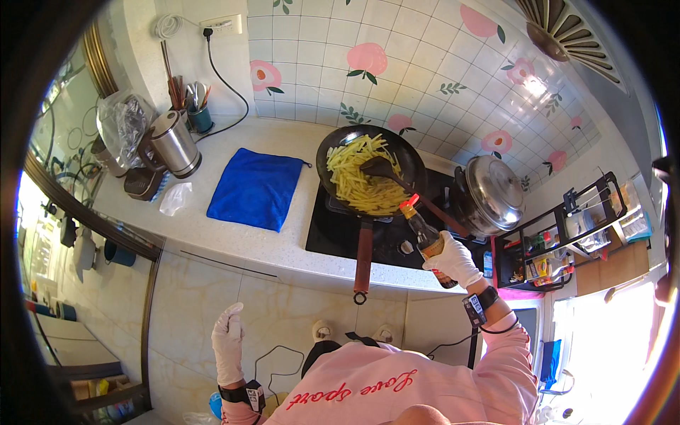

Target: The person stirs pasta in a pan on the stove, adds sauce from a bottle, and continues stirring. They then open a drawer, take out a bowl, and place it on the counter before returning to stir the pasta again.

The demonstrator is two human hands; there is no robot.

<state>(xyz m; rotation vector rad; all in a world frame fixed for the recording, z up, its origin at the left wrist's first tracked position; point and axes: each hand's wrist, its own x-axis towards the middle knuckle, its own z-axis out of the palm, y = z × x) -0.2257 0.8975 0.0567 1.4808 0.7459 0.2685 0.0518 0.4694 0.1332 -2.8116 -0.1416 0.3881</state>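
My right hand (454,260), in a white glove, grips a dark glass sauce bottle (425,232) with a label. The bottle's red top points up and left, at the near right rim of the black wok (414,154). Inside the wok lie pale yellow-green strips of cut vegetable (353,183), probably potato. A dark spatula (380,167) rests among them, its reddish-brown handle running out over the rim toward the right. Apart from the counter, my gloved left hand (228,340) is above the floor with bent fingers; whether it holds anything small is unclear.
The wok sits on a black cooktop (340,234), its wooden handle (364,255) jutting past the counter edge. At right stand a lidded steel pot (494,194) and a black condiment rack (558,228). A blue cloth (257,188) and an electric kettle (172,143) occupy the left counter.
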